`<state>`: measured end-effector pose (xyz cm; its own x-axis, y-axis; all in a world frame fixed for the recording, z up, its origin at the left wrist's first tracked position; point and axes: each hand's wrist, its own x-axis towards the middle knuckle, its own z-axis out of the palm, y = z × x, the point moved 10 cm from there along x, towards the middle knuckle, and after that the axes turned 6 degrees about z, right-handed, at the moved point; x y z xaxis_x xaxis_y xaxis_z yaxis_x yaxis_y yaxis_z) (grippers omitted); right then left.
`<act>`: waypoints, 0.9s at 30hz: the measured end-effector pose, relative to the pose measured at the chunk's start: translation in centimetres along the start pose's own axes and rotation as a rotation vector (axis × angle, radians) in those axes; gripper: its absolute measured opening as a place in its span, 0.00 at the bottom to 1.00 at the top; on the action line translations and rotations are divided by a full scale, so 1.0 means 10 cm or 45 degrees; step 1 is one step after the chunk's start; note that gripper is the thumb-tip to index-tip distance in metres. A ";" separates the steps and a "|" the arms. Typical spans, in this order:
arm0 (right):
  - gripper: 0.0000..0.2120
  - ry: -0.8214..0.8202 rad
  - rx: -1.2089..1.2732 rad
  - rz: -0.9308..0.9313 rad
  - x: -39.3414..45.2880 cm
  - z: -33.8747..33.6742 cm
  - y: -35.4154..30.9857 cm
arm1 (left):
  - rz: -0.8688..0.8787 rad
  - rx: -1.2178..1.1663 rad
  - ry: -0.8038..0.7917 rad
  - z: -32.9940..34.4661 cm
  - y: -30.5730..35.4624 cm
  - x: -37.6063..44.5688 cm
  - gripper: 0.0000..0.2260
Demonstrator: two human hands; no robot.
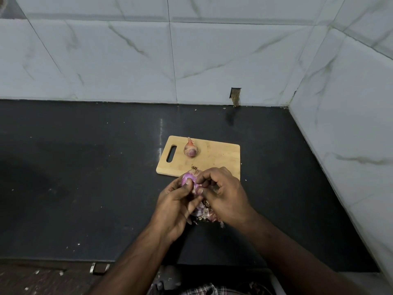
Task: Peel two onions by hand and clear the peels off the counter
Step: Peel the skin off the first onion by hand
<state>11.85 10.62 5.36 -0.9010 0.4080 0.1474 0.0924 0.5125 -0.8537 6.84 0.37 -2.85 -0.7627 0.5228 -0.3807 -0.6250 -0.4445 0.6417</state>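
A partly peeled purple onion (pixel 188 177) is held above the dark counter, just in front of the wooden cutting board (pixel 217 158). My left hand (pixel 177 204) grips the onion from the left and below. My right hand (pixel 223 193) pinches its skin from the right, fingers curled against it. A second onion (pixel 191 149), with its dry skin and stem tip on, lies on the board near the handle slot. A heap of purple and brown peels (pixel 205 212) sits on the counter under my hands, partly hidden by them.
The black counter (pixel 85 177) stretches wide to the left and meets tiled walls at the back and right. A small notch (pixel 235 95) is cut in the back wall tile. Small peel flecks dot the counter. The front edge runs below my forearms.
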 end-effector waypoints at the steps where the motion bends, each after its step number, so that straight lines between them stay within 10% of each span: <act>1: 0.15 0.011 -0.006 0.009 0.00 0.05 0.00 | 0.011 -0.003 0.011 -0.01 0.03 0.01 0.17; 12: 0.12 0.022 0.522 0.295 0.09 0.40 0.11 | 0.001 -0.066 0.055 -0.19 0.30 0.11 0.23; 27: 0.15 -0.059 0.061 0.465 -0.10 0.20 0.41 | -0.183 -0.073 0.031 -0.43 0.71 0.22 0.19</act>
<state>12.33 10.82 0.70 -0.8303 0.5227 -0.1932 0.3927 0.3029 -0.8683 -0.04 -4.74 -1.97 -0.6682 0.5663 -0.4825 -0.7359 -0.4079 0.5405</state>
